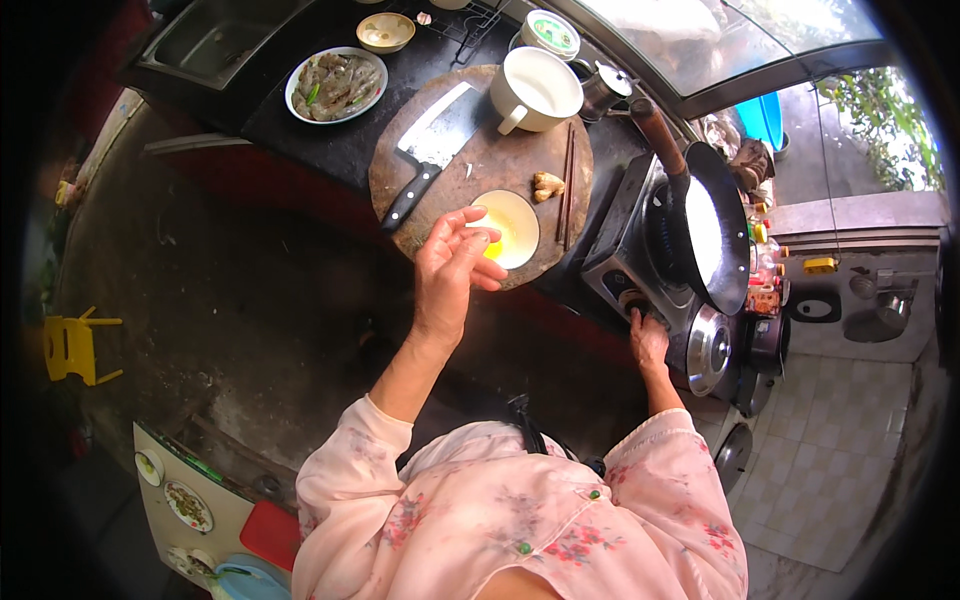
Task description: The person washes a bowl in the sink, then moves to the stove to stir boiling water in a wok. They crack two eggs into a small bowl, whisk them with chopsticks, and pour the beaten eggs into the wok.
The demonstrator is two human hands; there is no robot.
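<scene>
My left hand (pixel 459 259) hovers empty at the near edge of a bowl (pixel 526 238) holding yellow, egg-like liquid; its fingers are loosely curled and apart. The bowl sits on a round wooden chopping board (pixel 517 161). A cleaver (pixel 439 139), a piece of ginger (pixel 548 185), a pair of chopsticks (pixel 566 187) and a white handled pot (pixel 538 88) lie or stand there too. My right hand (pixel 649 337) grips the control knob (pixel 636 304) of a gas stove (pixel 611 262). Bluish flame shows under a tilted-looking wok (pixel 716 292) with a wooden handle.
A plate of raw shrimp (pixel 336 84) and a small bowl (pixel 385 32) stand left of the board, near a sink (pixel 225 41). Beside the stove are a metal lid (pixel 709 351) and several bottles (pixel 763 259). Behind me are a table (pixel 161 525) with dishes and a yellow stool (pixel 71 347).
</scene>
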